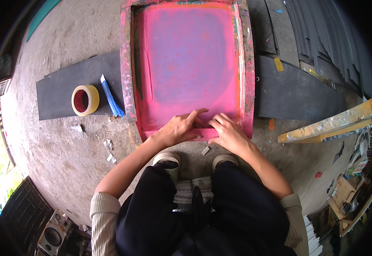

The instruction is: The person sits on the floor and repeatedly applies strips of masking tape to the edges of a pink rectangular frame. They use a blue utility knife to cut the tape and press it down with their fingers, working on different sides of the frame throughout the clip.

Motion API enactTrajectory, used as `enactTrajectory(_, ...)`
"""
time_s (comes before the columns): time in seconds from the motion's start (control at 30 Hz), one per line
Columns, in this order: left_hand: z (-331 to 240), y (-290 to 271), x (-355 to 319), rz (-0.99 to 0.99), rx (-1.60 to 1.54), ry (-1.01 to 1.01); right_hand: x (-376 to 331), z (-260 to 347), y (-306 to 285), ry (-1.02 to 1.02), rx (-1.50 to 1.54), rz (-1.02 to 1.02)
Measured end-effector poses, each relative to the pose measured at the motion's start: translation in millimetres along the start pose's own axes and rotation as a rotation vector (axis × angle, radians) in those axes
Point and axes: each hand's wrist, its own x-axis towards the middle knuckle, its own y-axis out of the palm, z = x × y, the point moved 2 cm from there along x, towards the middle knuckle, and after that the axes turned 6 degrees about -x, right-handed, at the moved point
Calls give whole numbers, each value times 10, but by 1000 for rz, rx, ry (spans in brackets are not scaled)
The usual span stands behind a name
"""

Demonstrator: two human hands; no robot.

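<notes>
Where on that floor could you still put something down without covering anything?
Bare concrete floor lies beyond the black sheet that carries the tape roll and blue tool. More bare floor sits nearer, left of the left hand, dotted with scraps. It's crowded around the pink frame, under the right hand, and rightwards.
</notes>
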Motion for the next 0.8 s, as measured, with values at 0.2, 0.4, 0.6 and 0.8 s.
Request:
enactTrajectory(0.2,29,77,-51,-105,80,134,-20,50,7,15,-7,-25)
enactTrajectory(0.4,18,42,-10,-131,-57,58,13,19,-45,116,31,-39)
enactTrajectory(0.6,27,29,-40,-66,-157,-109,-25,26,-102,232,-72,-11)
enactTrajectory(0.8,-81,93,-46,-65,381,190,-129,42,-11,-23,-77,-182)
